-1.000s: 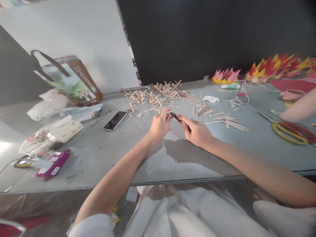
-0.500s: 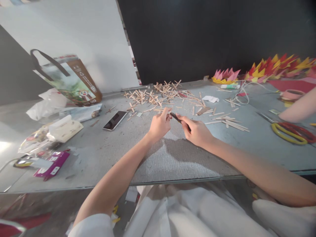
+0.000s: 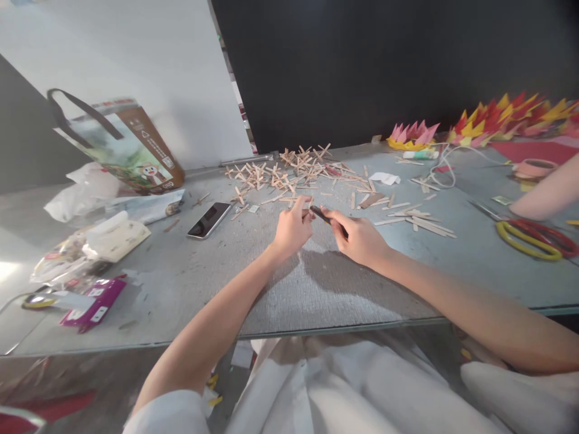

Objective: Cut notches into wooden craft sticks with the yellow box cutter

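My right hand point(image 3: 359, 240) is closed around a slim dark tool point(image 3: 322, 214), possibly a knife, whose exact kind I cannot make out. Its tip points left and meets the fingertips of my left hand point(image 3: 294, 229). That hand is closed in a pinch with the index finger raised; what it pinches is too small and too hidden to name. Both hands are above the grey table. Just beyond them lies a heap of wooden sticks point(image 3: 271, 178), many joined as crosses. Loose flat sticks point(image 3: 425, 224) lie to the right of my right hand.
A phone point(image 3: 209, 220), a paper bag point(image 3: 136, 150), plastic packaging point(image 3: 113, 241) and a purple packet point(image 3: 97, 301) are on the left. On the right are scissors point(image 3: 529, 240), a glue stick point(image 3: 420, 155), tape point(image 3: 536, 167), paper crowns point(image 3: 414, 135) and another person's arm point(image 3: 549, 193).
The view has shifted very slightly. My hands keep almost the same pose, with the dark tool still against the left fingertips.
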Demonstrator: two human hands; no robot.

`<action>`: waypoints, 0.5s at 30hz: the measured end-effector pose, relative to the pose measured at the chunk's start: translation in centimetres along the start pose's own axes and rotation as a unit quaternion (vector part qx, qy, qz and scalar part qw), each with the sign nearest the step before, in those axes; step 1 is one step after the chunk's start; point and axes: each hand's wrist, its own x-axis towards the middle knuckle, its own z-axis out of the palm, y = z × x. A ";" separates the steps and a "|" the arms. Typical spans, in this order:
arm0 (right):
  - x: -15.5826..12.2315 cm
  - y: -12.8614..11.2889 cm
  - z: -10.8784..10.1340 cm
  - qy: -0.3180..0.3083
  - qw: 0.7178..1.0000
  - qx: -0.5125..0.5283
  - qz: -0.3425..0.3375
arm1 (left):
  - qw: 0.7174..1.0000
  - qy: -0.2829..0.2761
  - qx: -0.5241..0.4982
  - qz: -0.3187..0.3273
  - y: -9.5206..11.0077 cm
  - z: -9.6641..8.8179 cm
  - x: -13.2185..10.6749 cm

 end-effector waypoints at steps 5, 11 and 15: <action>-0.1 0.1 0.0 0.002 1.000 0.001 0.000 | 1.000 0.003 -0.019 -0.004 0.2 0.0 0.1; 0.0 0.0 0.1 0.009 1.000 -0.004 -0.006 | 0.999 0.007 -0.045 -0.017 0.3 0.1 0.1; 0.0 -0.1 0.1 0.008 1.000 0.001 -0.004 | 0.999 0.011 -0.043 -0.008 0.4 0.1 0.1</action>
